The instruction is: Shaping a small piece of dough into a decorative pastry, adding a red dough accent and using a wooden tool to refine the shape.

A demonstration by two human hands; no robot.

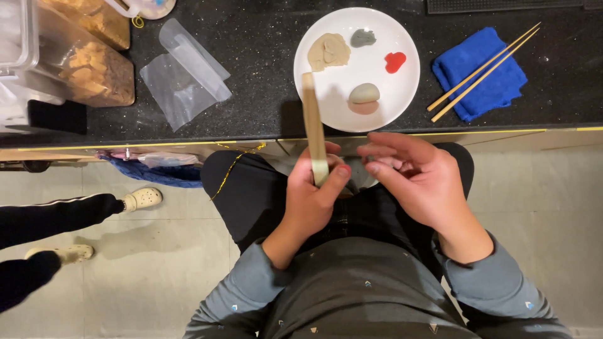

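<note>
My left hand [312,198] grips a flat wooden stick [313,125] by its lower end, and the stick points up toward a white plate [402,44]. My right hand [418,176] hovers just right of it with the fingers spread and nothing in them. The plate rests on the black counter [264,69] and carries lumps of soft dough: a tan one [328,51], a grey-green one [362,37], a red one [395,61] and a pale oval one [364,94] over a pinkish patch.
A blue cloth [487,78] with two wooden chopsticks [483,70] lies right of the plate. A clear plastic bag [185,75] and bagged brown food [94,69] sit at the left. Another person's legs and pale shoes [141,199] stand on the tiled floor at the left.
</note>
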